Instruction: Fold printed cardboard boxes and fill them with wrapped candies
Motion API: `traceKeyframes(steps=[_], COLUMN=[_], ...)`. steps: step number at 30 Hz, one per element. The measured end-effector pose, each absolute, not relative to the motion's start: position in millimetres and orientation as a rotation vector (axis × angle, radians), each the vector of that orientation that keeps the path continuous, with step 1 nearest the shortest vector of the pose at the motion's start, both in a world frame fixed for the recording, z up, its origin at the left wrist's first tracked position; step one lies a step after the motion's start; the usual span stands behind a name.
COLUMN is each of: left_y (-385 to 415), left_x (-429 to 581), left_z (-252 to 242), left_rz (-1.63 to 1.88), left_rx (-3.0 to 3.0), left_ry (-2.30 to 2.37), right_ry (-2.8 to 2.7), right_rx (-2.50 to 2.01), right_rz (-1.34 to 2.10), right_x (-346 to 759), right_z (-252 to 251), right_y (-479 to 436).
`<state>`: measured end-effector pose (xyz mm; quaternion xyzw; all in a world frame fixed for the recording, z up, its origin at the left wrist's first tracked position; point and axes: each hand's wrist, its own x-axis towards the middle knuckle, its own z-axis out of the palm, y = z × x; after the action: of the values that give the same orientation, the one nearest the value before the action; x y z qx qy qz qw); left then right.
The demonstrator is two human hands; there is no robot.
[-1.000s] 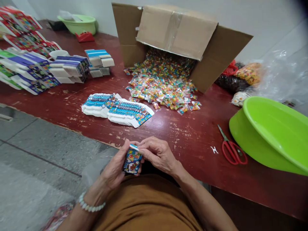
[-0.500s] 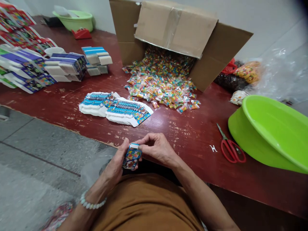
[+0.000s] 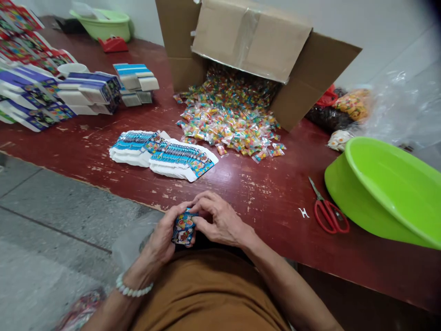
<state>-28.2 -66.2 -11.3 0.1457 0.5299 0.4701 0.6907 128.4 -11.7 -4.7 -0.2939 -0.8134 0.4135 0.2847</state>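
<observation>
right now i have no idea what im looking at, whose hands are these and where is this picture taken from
No machine here: these are a person's own bare hands. The picture comes from a camera worn on their head, looking forward and down, so you see what they see. Their left hand, with a beaded bracelet, and their right hand both hold a small printed carton. In front of them is a worn red table. On it, a cardboard box lies tipped over beside a spill of small colourful wrapped packets. There are also flat printed card blanks, stacks of printed cartons, red-handled scissors and a green plastic basin.
</observation>
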Motion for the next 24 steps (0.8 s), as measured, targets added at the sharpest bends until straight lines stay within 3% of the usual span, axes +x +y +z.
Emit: traceKeyframes(steps=[3, 9, 16, 21, 24], left_y=[-76.3, -111.8, -113.8, -80.9, -65.7], left_x=[-39.0, -96.2, -123.1, -106.4, -94.3], left_z=[-15.8, -43.7, -41.9, -10.6, 7.3], left_rz=[1.046, 1.055, 1.311, 1.631, 1.601], left_rx=[0.461, 0.831, 0.871, 0.860, 0.849], left_ry=[1.294, 1.777, 1.951, 1.769, 1.468], right_ry=[-2.052, -1.954, -1.948, -1.471, -1.396], right_rx=[-0.871, -1.529, -1.751, -1.453, -1.091], right_rz=[1.168, 0.636, 0.455, 0.856, 1.224], right_x=[127.0, 122.7, 105.6, 121.2, 134.7], right_z=[-16.9, -35.3, -53.7, -48.2, -21.1], right_y=[16.8, 99.8, 105.6, 105.1, 81.1])
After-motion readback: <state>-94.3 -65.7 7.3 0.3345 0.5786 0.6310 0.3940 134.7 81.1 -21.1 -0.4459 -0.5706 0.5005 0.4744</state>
